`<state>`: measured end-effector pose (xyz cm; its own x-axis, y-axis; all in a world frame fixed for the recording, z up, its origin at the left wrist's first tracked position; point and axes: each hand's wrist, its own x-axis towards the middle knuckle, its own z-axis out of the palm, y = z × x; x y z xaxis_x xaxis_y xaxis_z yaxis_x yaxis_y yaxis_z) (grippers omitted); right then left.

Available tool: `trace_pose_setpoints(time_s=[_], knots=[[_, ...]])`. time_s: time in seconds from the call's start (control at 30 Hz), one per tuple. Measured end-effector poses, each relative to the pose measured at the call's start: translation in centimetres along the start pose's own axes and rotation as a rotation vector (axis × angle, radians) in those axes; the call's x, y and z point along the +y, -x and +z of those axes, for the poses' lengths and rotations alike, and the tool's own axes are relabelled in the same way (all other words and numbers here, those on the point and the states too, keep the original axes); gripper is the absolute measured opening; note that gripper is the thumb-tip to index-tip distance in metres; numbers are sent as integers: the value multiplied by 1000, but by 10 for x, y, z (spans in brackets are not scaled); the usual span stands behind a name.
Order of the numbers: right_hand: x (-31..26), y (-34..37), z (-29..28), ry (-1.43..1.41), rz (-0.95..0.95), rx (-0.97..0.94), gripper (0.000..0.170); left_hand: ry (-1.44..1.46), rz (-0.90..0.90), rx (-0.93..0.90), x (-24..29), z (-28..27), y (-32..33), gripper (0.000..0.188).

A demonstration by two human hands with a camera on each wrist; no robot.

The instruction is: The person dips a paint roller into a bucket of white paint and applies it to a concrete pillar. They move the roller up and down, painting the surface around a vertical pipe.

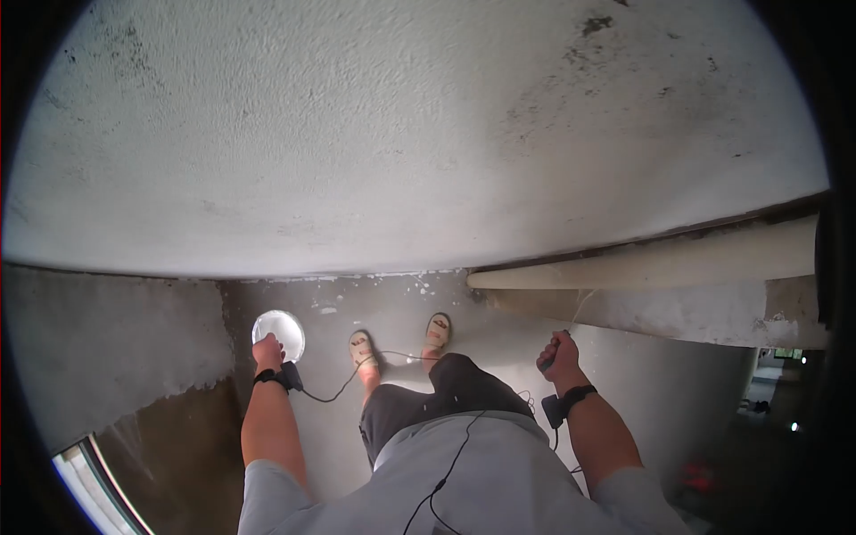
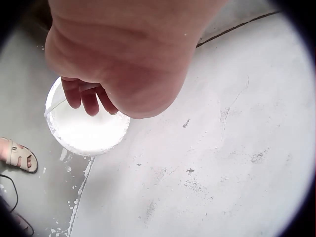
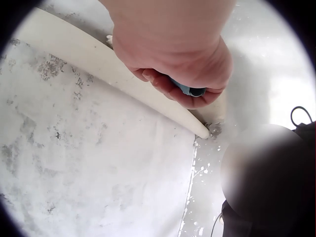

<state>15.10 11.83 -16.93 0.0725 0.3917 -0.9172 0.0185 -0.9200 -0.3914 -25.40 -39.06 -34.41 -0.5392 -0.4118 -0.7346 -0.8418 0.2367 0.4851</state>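
My left hand (image 1: 268, 350) holds a round white bucket (image 1: 293, 331) by its handle, with the fingers curled under a pale grip. In the left wrist view the bucket (image 2: 89, 131) hangs below the curled fingers (image 2: 90, 104), its inside bright white. Out to the right, my right hand (image 1: 560, 357) grips a tool by its blue-grey handle (image 3: 182, 88), which has a dark end. In the head view a thin pale part (image 1: 584, 305) of this tool sticks out beyond the fist; its working end cannot be made out. The right fingers (image 3: 190, 100) wrap round the handle.
A rough white wall (image 1: 401, 134) with dark stains rises in front. Along its foot on the right runs a cream pipe (image 1: 642, 267). White splashes dot the grey floor (image 1: 330, 303). My sandalled feet (image 1: 437, 330) stand near the wall, and a cable (image 1: 337, 392) hangs from the left wrist.
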Motion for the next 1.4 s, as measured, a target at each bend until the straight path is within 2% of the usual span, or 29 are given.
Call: trace_pose_setpoints(time_s=[0.17, 0.23, 0.43, 0.6, 0.77, 0.9, 0.97, 1.0, 1.07, 1.23, 1.4], knots=[[-2, 9, 3, -1, -31, -4, 27, -22, -9, -90, -10, 11, 0, 25], [-4, 10, 2, -4, -47, -13, 26, 8, 24, -44, -3, 16, 10, 25], [-3, 1, -8, -29, -17, -10, 26, 70, -49, -118, 38, 26, 71, 24], [1, -12, -17, -14, -28, -34, 26, 54, -68, -98, 41, 28, 111, 27], [2, -32, -26, -1, -60, -92, 24, 27, -31, -2, 38, 22, 146, 27], [2, -59, -40, 48, -73, -90, 23, 70, -58, 14, 30, 15, 148, 26], [1, -72, -54, 175, -231, -88, 22, 77, -57, 41, 29, 19, 161, 25], [0, -73, -59, 172, -228, -84, 22, 94, -59, 67, 28, 21, 166, 24], [-7, -77, -68, 337, -322, -56, 20, 116, -51, 51, 21, 21, 171, 22], [-17, -84, -98, 432, -396, -19, 19, 222, -90, 68, 14, 19, 181, 21], [-15, -98, -117, 544, -512, -20, 23, 263, -116, -7, 22, 6, 193, 13]])
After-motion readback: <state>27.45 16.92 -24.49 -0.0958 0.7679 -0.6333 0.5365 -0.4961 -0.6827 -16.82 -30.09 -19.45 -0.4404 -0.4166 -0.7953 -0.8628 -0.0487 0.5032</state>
